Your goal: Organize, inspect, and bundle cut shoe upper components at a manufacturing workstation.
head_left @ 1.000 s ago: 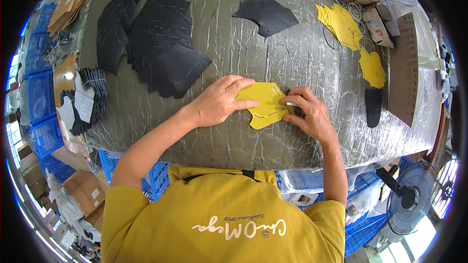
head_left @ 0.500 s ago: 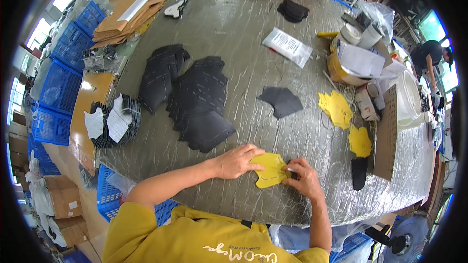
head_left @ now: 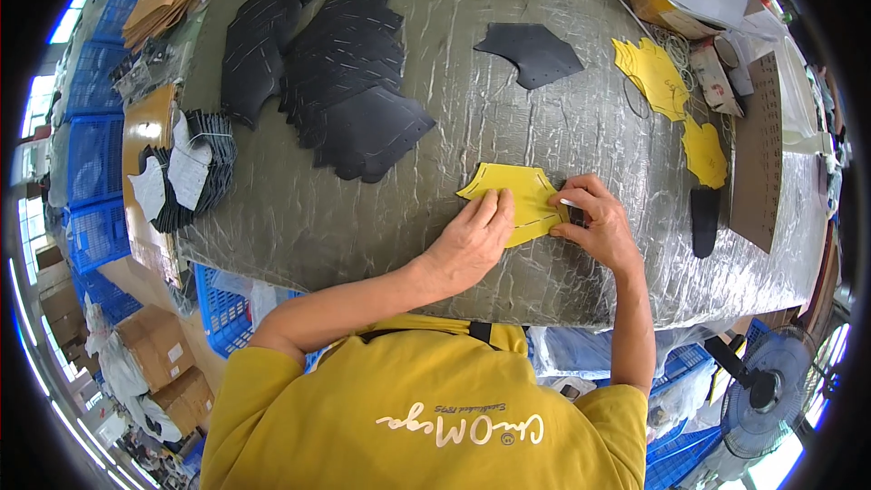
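Note:
A yellow pattern piece (head_left: 526, 183) with slots cut along its edges lies near the table's front edge. My left hand (head_left: 476, 240) rests on its near left part, fingers stretched flat across it. At the right end of the piece, my right hand (head_left: 601, 225) pinches a short white-and-dark pen-like tool (head_left: 572, 207); its tip is hidden. Whether another layer lies beneath the pattern piece I cannot tell. Farther off, a single black cut piece (head_left: 531, 53) lies flat. To the left, black cut pieces (head_left: 349, 63) are fanned out in overlapping layers.
A tied black bundle (head_left: 213, 150) with pale paper pieces sits at the table's left. On the right lie yellow pattern pieces (head_left: 653, 77), a dark strip (head_left: 705, 222) and an upright cardboard sheet (head_left: 758, 150). A fan (head_left: 767, 386) stands at lower right, blue crates (head_left: 227, 313) below the table.
The head view has tilted down toward me. The yellow piece is turned differently, and my left hand has moved from its far left edge to lie flat over its near left part.

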### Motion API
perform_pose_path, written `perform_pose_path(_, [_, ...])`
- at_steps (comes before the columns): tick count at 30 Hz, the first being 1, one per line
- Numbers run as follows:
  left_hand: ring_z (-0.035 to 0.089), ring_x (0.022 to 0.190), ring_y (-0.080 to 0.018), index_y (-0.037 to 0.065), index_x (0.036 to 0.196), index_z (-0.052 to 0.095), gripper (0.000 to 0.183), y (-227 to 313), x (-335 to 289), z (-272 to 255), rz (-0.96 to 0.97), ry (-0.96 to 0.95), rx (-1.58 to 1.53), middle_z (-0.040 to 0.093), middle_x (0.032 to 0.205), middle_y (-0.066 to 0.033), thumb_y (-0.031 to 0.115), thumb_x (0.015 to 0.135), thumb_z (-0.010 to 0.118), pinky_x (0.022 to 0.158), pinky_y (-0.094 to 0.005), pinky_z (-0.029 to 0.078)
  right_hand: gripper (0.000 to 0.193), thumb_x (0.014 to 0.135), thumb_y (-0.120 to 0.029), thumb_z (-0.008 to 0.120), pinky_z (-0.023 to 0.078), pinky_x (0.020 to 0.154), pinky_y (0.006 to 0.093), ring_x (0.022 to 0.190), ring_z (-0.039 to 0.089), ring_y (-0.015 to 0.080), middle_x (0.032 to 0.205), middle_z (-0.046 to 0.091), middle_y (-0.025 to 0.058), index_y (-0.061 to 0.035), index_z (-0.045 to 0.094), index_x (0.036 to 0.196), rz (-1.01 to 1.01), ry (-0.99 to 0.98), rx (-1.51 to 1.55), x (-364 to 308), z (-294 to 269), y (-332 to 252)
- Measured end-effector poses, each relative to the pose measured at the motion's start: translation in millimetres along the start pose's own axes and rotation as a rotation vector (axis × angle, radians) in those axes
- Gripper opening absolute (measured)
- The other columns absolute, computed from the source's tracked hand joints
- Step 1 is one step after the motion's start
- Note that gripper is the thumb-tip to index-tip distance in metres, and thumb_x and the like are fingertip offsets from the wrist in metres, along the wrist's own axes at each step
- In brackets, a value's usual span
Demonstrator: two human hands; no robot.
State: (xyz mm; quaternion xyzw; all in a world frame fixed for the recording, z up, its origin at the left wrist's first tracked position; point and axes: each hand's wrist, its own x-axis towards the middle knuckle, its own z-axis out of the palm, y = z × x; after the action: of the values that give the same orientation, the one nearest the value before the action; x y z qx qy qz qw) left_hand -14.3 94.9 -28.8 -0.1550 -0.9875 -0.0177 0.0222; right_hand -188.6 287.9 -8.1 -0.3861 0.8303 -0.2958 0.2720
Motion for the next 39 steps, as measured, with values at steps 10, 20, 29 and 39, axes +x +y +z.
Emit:
perform_pose_path(10, [0.053, 0.122, -0.0335, -0.003, 0.136, 0.055, 0.057, 7, -1, -4, -0.112, 0.069, -0.257, 0.05, 0.142, -0.0222, 0.008, 0.08, 0.061, 0.101, -0.0359, 0.052, 0.045, 0.064, -0.012, 0.088, 0.057, 0.079, 0.0362, 0.093, 0.069, 0.0252, 0.112, 0.065, 0.0049, -0.0123, 0.075, 0.107, -0.136, 0.077, -0.029, -9, 1, 8])
perform_pose_path(20, [0.056, 0.118, -0.0303, -0.002, 0.134, 0.058, 0.051, 6, -6, 5, -0.145, 0.218, -0.193, 0.054, 0.142, -0.02, 0.01, 0.084, 0.058, 0.098, -0.0321, 0.054, 0.047, 0.063, -0.011, 0.09, 0.055, 0.068, 0.0312, 0.082, 0.066, 0.0176, 0.112, 0.067, 0.0026, -0.0128, 0.075, 0.108, -0.062, 0.084, 0.035, -7, 7, 9])
perform_pose_path(29, [0.054, 0.125, -0.0302, 0.0, 0.137, 0.059, 0.052, 8, -10, 16, -0.133, 0.256, -0.125, 0.053, 0.143, -0.0183, 0.013, 0.087, 0.059, 0.102, -0.0329, 0.052, 0.048, 0.062, -0.007, 0.089, 0.05, 0.062, 0.0275, 0.081, 0.062, 0.0127, 0.112, 0.066, 0.0002, -0.0126, 0.076, 0.107, -0.044, 0.111, 0.084, -8, 12, 11])
perform_pose_path(39, [0.053, 0.127, -0.0305, 0.002, 0.138, 0.059, 0.052, 10, -12, 22, -0.14, 0.271, -0.103, 0.053, 0.145, -0.0171, 0.013, 0.087, 0.059, 0.1, -0.032, 0.053, 0.049, 0.062, -0.006, 0.089, 0.05, 0.062, 0.0277, 0.082, 0.063, 0.0139, 0.113, 0.066, 0.0012, -0.012, 0.075, 0.109, -0.069, 0.129, 0.07, -11, 13, 12])
